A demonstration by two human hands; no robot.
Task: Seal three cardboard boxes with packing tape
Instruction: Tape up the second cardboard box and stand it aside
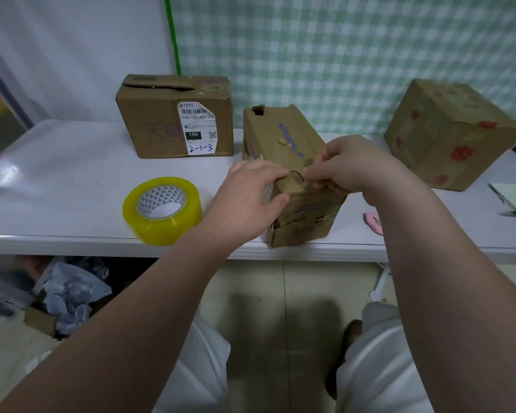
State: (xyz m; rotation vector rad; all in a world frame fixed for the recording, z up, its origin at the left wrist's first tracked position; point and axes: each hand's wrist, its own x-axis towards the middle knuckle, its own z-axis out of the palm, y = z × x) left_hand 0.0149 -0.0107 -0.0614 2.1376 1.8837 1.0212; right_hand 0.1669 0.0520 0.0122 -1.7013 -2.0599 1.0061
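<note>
While the tape roll (pixel 162 210) lies untouched just left of the middle box (pixel 283 138), that box's near end is gripped by the left hand (pixel 251 192) and its near top edge is pinched by the right hand (pixel 349 165). If either hold is loosened before tape is laid, the flap could be sprung open, or the worn cardboard torn.

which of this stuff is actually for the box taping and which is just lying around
For the job: middle box, labelled box, flowered box, tape roll, probably the pink cutter.

Lying about: pale booklet, floor box of crumpled material.
</note>
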